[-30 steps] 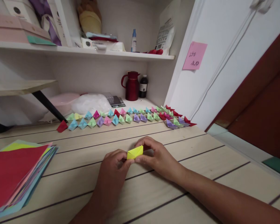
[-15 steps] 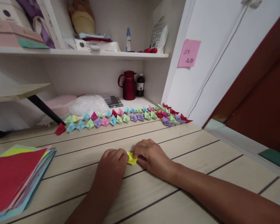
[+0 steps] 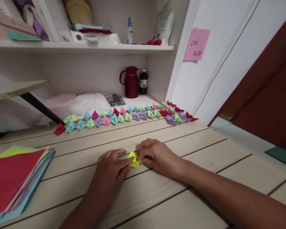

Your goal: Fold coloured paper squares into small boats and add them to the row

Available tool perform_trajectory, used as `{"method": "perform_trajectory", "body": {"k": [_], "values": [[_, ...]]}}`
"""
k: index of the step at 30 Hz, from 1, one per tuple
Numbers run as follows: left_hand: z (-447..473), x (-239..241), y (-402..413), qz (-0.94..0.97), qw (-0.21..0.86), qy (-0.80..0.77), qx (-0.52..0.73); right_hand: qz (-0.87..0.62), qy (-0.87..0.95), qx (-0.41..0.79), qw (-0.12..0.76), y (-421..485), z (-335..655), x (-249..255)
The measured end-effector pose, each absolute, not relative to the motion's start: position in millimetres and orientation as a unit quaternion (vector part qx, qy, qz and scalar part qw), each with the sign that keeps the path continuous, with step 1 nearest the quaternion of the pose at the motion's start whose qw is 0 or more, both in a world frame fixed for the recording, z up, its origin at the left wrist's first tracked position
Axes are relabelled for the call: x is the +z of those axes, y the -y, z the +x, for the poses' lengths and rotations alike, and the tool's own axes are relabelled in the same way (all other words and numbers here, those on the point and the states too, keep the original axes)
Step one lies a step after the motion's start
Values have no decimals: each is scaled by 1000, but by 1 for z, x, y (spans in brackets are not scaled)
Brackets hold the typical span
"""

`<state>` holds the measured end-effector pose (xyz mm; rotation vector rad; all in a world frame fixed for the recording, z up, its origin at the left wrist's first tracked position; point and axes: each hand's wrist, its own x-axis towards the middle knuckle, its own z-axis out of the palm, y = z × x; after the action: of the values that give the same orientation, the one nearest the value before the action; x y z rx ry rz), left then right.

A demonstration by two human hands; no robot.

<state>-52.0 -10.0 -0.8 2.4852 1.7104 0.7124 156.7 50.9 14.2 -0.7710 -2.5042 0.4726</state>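
A small yellow folded paper [image 3: 134, 160], diamond-shaped from above, lies low over the tabletop between my hands. My right hand [image 3: 156, 157] pinches its right corner between thumb and fingers. On the other side my left hand [image 3: 112, 165] has its fingers apart, and one fingertip rests on the paper's left part. Behind them, small folded paper boats [image 3: 114, 119] in several colours stand in rows along the back of the table.
A stack of coloured paper sheets [image 3: 14, 178] with red on top lies at the left. At the back are a dark red jug [image 3: 131, 83], a dark bottle [image 3: 143, 82] and a white plastic bag [image 3: 89, 103]. A shelf [image 3: 85, 46] runs above; a black leg [image 3: 41, 106] stands at left.
My left hand has loosened its closed grip and spread its fingers, leaving one fingertip on the yellow paper. More of the paper shows. My right hand keeps its pinch. The view has shifted slightly.
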Motion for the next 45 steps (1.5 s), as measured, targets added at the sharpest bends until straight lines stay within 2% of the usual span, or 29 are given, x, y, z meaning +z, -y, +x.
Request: {"method": "perform_trajectory", "body": {"k": [4, 11, 14, 27, 37, 41, 45], "values": [[-49, 1, 8, 794, 37, -564, 224, -283, 913, 171, 239, -53, 157, 13], [-54, 5, 3, 716, 149, -629, 265, -311, 896, 200, 246, -52, 155, 10], [-53, 5, 1, 694, 163, -646, 272, -338, 883, 218, 243, -51, 152, 11], [-41, 5, -1, 679, 103, -670, 281, -397, 873, 170, 224, -50, 143, 10], [-36, 6, -1, 705, 20, -675, 219, -440, 878, 92, 167, -54, 142, 9], [-35, 6, 2, 711, 7, -674, 201, -426, 875, 109, 204, -52, 143, 7], [-35, 4, 1, 706, 0, -676, 212, -321, 908, 112, 245, -50, 141, 3]]}}
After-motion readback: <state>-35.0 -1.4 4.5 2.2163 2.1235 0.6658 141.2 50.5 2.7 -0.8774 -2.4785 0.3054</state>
